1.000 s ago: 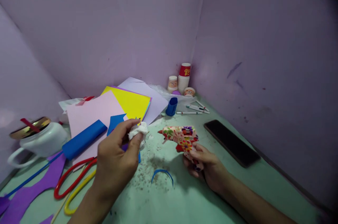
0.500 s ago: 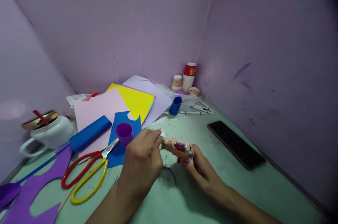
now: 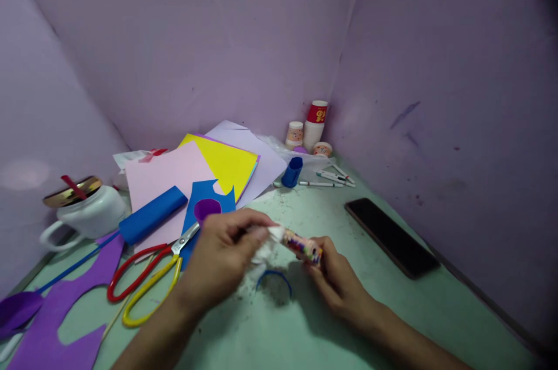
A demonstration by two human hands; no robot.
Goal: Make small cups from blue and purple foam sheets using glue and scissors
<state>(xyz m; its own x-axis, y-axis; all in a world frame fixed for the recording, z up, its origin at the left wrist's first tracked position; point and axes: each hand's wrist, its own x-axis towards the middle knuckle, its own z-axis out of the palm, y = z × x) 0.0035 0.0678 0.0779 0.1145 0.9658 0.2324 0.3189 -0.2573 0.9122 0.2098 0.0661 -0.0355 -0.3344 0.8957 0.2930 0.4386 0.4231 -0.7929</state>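
My right hand (image 3: 333, 277) is closed on the end of a small, colourfully printed tissue pack (image 3: 303, 246), held just above the table. At the pack's left end, my left hand (image 3: 231, 248) pinches a white tissue (image 3: 275, 234); part of it hangs crumpled below the fingers. A thin curved blue strip (image 3: 275, 273) lies on the table under the hands. Left of my left hand are red-and-yellow-handled scissors (image 3: 176, 248) and a purple paper cup shape (image 3: 207, 209), partly hidden by that hand.
A black phone (image 3: 392, 237) lies at right. Coloured paper sheets (image 3: 222, 163), a blue roll (image 3: 153, 214), a purple cutout (image 3: 72, 306) and a white mug (image 3: 93, 213) fill the left. Paper cups (image 3: 313, 132), pens (image 3: 326, 182) and a blue tube (image 3: 292, 172) stand or lie behind.
My left hand has moved left and slightly down, and more of the white tissue shows, hanging below it. The tissue pack has turned in my right hand. The view has shifted slightly.
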